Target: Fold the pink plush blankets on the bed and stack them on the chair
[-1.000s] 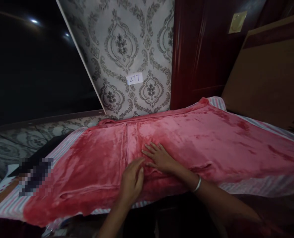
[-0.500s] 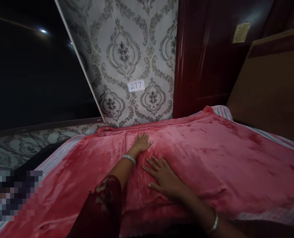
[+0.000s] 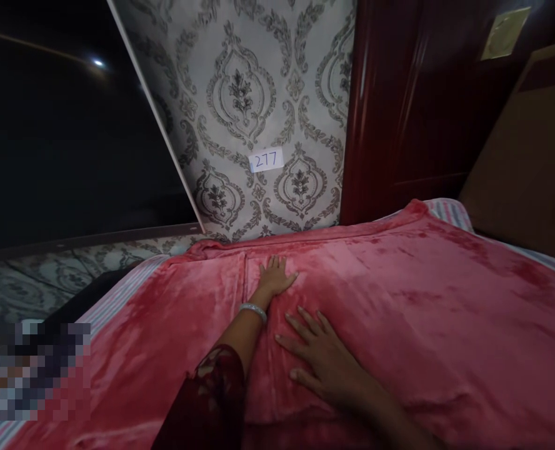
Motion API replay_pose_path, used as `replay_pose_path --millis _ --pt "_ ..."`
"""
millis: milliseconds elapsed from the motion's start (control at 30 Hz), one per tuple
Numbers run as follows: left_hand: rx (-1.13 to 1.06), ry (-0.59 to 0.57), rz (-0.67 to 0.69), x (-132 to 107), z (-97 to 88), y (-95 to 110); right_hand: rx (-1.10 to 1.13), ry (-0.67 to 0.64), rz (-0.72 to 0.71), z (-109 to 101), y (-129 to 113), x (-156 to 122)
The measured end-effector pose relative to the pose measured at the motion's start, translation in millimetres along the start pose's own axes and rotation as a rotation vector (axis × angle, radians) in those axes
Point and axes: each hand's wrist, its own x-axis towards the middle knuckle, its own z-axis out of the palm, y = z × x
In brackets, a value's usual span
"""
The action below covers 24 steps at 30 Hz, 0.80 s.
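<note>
A plush red garment [image 3: 380,300] with a raised seam down its left part lies spread before me; I cannot make out its exact kind. My left hand [image 3: 274,277] rests flat on its far part, just right of that seam, fingers spread. Nearer to me, my right hand [image 3: 322,353] lies palm down on the same red fabric, its fingers apart and pointing up and left. Neither hand grips anything. Small folds run through the cloth near my right wrist.
Striped cloth [image 3: 450,214] shows from under the red fabric at its edges. Behind stand a patterned wall with a paper label [image 3: 266,159] reading 277, a large dark screen [image 3: 71,137] at left, and a brown board [image 3: 530,150] at right. A blurred patch covers the lower left.
The whole view has shifted slightly, so the wall and label sit farther right. Both hands stay flat on the red fabric, and my right hand appears a little nearer to me.
</note>
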Motion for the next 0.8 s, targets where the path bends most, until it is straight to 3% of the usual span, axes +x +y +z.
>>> replay_pose_path --millis 200,367,500,667,800 --pt "-0.108 -0.040 0.019 -0.4 -14.8 -2.6 -0.036 -0.017 0.023 -6.5 -4.6 1.6" --pt "-0.214 0.034 0.112 -33.8 -37.1 -22.5 -0.082 0.006 0.004 -2.4 -1.5 1.5" --pt "-0.212 0.130 0.077 -93.2 -60.3 -73.9 -0.089 0.021 0.002 4.4 2.4 2.4" --pt "-0.132 0.286 -0.246 -185.6 -89.2 -161.2 -0.095 0.017 0.006 9.1 8.5 4.9" --pt "-0.115 0.328 -0.416 -247.1 -87.6 -199.7 -0.098 -0.053 0.038 -0.3 5.0 7.7"
